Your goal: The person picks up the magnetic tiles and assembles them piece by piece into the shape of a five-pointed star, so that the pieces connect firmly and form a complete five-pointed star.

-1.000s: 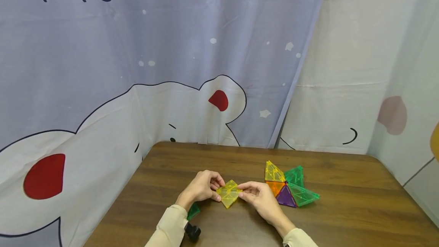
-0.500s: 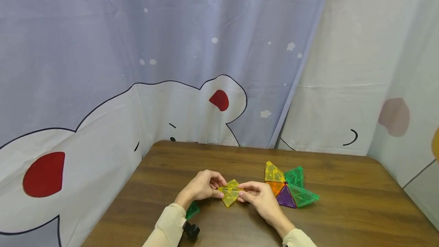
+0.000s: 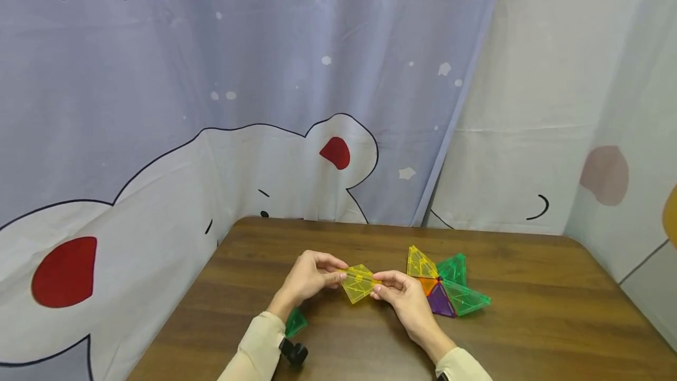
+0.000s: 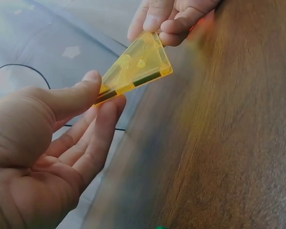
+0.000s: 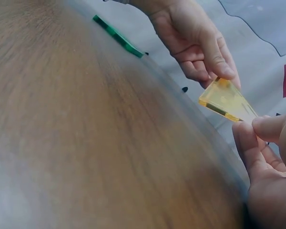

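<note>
Two yellow see-through triangular magnetic tiles [image 3: 358, 284], edge to edge in a diamond, are held above the table between both hands. My left hand [image 3: 307, 278] pinches their left corner between thumb and fingers. At the opposite corner, the thumb and fingertips of my right hand [image 3: 406, 300] pinch them too. The left wrist view shows one yellow tile [image 4: 140, 64] tilted, with dark magnet strips along its edge. Just behind the right hand lies a flower-like group of joined tiles: yellow [image 3: 420, 263], orange [image 3: 427, 284], purple [image 3: 441, 300] and green [image 3: 465, 298].
A loose green tile [image 3: 296, 322] lies on the wooden table [image 3: 539, 310] beside the left wrist, which wears a black device [image 3: 294, 353]. Behind the table's far edge hangs a printed curtain [image 3: 264, 75].
Both hands have risen off the tabletop with the yellow tiles, which now sit higher and a little to the right. The coloured group and the loose green tile stay in place.
</note>
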A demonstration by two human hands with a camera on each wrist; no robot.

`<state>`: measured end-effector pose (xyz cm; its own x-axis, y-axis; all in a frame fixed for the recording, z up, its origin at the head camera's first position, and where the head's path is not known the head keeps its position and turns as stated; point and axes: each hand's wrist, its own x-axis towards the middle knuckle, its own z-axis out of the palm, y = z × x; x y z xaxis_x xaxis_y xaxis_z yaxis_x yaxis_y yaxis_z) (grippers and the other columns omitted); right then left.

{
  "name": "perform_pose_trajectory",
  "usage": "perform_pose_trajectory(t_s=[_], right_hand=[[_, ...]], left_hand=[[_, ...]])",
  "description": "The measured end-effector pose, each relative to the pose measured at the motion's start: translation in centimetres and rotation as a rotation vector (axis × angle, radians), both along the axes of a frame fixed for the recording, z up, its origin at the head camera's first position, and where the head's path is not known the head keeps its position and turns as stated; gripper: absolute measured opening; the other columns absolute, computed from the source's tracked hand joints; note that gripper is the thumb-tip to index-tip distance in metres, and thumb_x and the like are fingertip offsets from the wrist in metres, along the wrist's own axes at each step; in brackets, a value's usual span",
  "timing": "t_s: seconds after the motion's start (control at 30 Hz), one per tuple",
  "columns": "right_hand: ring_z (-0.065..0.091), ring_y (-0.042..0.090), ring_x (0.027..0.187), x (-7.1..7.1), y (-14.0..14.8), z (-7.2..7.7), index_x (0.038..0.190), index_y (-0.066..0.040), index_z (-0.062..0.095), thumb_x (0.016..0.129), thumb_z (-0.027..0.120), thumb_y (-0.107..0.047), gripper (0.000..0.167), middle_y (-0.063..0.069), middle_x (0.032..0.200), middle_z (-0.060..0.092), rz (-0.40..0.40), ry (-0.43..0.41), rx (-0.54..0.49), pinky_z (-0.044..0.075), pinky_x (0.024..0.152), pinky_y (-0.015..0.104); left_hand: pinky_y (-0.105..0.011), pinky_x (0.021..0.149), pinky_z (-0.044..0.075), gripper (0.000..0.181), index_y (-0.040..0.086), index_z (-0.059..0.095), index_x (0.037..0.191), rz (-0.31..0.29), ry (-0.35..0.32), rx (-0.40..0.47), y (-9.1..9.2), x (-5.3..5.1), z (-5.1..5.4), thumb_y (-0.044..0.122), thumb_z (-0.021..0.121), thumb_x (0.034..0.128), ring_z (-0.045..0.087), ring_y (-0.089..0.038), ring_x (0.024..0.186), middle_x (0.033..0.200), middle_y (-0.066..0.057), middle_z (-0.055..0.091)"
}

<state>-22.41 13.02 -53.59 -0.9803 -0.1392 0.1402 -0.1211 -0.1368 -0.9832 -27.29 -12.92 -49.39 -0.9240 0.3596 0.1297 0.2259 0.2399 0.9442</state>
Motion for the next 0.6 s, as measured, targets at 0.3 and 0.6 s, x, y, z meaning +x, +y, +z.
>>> perform_pose_trajectory(t_s=[0.3, 0.6], right_hand=[[0.080, 0.022, 0.091, -0.12, -0.01, 0.10, 0.129, 0.014, 0.071, 0.103, 0.072, 0.009, 0.026, 0.029, 0.112, 0.076, -0.061, -0.038, -0.050, 0.067, 0.088, 0.031], [0.081, 0.022, 0.094, 0.05, 0.14, -0.05, 0.134, 0.016, 0.069, 0.104, 0.073, 0.006, 0.032, 0.030, 0.117, 0.076, -0.025, -0.033, -0.023, 0.066, 0.089, 0.030]], left_hand=[[-0.039, 0.079, 0.069, 0.018, -0.003, 0.085, 0.115, -0.012, -0.054, 0.100, 0.07, -0.10, -0.07, -0.001, 0.084, 0.0969, 0.082, -0.022, 0.083, 0.110, -0.018, 0.083], [-0.043, 0.082, 0.069, 0.018, -0.005, 0.084, 0.116, -0.010, -0.061, 0.107, 0.07, 0.11, -0.15, -0.001, 0.082, 0.0985, 0.082, -0.023, 0.085, 0.113, -0.021, 0.082]])
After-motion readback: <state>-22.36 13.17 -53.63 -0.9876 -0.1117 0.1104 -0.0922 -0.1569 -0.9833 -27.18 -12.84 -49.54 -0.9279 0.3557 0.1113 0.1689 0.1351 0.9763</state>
